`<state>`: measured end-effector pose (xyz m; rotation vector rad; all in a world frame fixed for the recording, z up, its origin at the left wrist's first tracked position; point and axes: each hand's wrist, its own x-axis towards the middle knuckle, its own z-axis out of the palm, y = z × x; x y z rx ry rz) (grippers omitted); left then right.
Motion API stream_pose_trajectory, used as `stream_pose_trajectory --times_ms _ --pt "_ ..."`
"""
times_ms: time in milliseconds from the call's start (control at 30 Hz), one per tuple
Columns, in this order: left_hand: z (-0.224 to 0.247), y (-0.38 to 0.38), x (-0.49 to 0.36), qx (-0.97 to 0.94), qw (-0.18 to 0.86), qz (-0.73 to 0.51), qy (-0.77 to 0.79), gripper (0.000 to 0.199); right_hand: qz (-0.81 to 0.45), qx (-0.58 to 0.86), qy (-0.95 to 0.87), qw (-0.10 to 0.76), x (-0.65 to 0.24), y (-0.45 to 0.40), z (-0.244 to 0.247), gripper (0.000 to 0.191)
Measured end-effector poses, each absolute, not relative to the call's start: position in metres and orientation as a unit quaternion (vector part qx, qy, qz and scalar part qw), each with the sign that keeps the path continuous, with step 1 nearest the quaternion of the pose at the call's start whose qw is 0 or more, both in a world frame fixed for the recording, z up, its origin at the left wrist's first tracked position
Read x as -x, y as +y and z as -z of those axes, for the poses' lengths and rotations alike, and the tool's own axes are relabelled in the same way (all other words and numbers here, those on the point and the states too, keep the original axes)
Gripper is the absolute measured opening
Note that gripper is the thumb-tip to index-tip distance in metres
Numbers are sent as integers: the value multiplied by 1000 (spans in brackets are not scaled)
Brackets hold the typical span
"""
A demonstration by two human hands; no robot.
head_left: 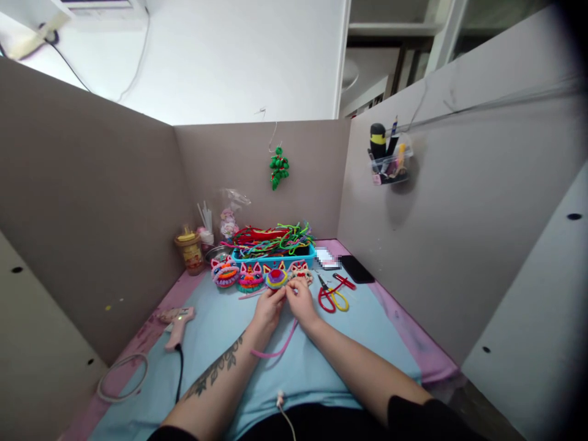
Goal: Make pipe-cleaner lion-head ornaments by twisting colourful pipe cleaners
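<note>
My left hand is closed at the lower edge of a round pipe-cleaner piece in bands of yellow, purple and red. My right hand pinches close beside it, and the fingertips of both hands nearly meet. A long pink pipe cleaner hangs from the fingers of my right hand and curls toward my left forearm. Just behind the hands stand finished-looking pipe-cleaner animal heads: a pink one with ears, a horned one and a pale one. My fingers hide part of the piece.
A blue tray full of coloured pipe cleaners stands at the back. Red-and-yellow-handled scissors, a red-handled tool and a black phone lie right. A pink glue gun with its cord lies left, near a drink cup.
</note>
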<state>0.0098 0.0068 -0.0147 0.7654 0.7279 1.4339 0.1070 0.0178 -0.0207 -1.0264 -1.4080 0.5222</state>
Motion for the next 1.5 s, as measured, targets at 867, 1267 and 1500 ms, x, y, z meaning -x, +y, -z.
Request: stream_pose_trajectory --times_ms 867,1267,1500 --pt "11 3 -5 -338 626 -610 350 25 -244 455 -612 599 -117 20 18 12" --pt "11 8 5 -291 634 -615 368 20 -261 446 -646 562 -120 22 23 12" --pt "12 10 9 -294 633 -611 373 27 -318 450 -646 528 -121 24 24 12"
